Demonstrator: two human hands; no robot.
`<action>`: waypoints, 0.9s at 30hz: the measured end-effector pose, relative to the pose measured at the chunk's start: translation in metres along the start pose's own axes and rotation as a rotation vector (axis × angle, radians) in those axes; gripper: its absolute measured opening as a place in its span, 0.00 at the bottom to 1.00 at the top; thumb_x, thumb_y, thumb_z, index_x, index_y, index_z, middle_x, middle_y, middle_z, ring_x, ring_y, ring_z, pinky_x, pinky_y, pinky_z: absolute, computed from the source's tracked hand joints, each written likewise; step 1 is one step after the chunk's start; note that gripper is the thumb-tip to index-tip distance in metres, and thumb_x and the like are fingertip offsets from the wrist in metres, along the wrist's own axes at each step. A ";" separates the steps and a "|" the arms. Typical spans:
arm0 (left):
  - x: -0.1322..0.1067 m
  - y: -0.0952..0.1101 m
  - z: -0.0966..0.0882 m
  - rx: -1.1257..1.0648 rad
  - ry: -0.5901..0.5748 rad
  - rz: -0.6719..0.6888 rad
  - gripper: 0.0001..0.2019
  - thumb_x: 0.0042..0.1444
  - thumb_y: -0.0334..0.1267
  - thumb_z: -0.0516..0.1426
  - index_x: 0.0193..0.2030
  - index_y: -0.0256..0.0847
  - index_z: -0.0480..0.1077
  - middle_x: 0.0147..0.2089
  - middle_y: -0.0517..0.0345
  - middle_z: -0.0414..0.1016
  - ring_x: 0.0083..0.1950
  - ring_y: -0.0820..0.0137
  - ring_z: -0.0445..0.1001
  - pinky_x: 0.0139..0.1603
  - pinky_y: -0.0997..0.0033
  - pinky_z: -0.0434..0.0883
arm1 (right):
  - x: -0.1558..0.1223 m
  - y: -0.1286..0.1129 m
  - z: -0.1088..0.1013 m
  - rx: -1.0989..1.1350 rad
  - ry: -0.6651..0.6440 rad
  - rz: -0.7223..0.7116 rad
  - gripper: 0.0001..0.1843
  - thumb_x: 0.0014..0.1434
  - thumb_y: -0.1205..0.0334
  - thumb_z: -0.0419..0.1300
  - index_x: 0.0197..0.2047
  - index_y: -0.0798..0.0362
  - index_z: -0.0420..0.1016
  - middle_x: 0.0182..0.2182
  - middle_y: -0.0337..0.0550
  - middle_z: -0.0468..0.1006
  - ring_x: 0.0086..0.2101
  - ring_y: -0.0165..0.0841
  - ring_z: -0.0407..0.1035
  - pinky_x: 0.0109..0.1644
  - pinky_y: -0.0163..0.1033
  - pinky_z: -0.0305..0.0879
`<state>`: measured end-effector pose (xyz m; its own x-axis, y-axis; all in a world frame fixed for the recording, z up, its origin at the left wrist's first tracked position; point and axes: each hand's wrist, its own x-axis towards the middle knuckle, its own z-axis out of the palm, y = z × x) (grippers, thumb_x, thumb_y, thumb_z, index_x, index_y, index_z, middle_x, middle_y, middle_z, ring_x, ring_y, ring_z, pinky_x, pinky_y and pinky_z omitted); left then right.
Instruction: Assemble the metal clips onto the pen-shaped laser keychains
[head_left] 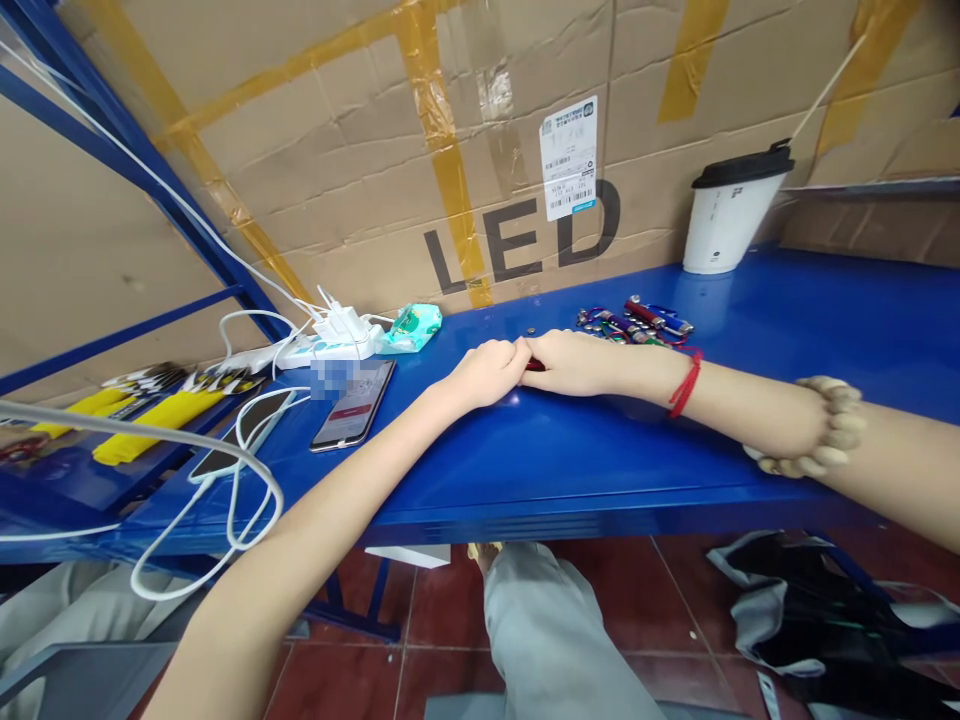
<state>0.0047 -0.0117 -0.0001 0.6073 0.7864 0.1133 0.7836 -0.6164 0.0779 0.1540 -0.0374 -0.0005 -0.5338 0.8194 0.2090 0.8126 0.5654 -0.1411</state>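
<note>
Left hand (491,372), right hand (568,362) — grasping red piece (535,366) | trinkets (646,316) partly behind wrist (646,373) | cup (726,225) beyond

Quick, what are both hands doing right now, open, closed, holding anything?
Left hand: fingers curled closed; whether it grips anything can't be told.
Right hand: closed on a small red item, mostly covered.

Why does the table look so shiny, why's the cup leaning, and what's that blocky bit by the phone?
In the head view, light glares off the glossy blue table; in the head view, the white cup tilts outward, probably from wide-lens stretching; in the head view, pixel squares hide the top of the phone.
</note>
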 end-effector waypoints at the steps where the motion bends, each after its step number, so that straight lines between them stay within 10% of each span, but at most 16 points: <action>1: 0.000 -0.001 0.001 0.002 0.002 -0.001 0.28 0.64 0.45 0.30 0.31 0.37 0.67 0.30 0.52 0.73 0.36 0.65 0.73 0.38 0.66 0.67 | 0.000 0.000 0.000 -0.003 -0.001 0.004 0.14 0.60 0.57 0.51 0.41 0.58 0.70 0.35 0.52 0.77 0.30 0.37 0.71 0.31 0.36 0.61; 27: 0.000 0.002 -0.001 0.025 -0.032 -0.010 0.27 0.64 0.44 0.31 0.37 0.36 0.68 0.38 0.49 0.74 0.43 0.62 0.72 0.43 0.63 0.67 | 0.004 0.007 0.007 0.030 0.021 -0.020 0.15 0.60 0.55 0.51 0.40 0.58 0.70 0.38 0.53 0.77 0.34 0.39 0.72 0.37 0.39 0.64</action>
<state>0.0056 -0.0132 0.0010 0.6030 0.7937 0.0808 0.7924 -0.6075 0.0544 0.1559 -0.0296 -0.0077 -0.5450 0.8057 0.2321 0.7942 0.5848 -0.1651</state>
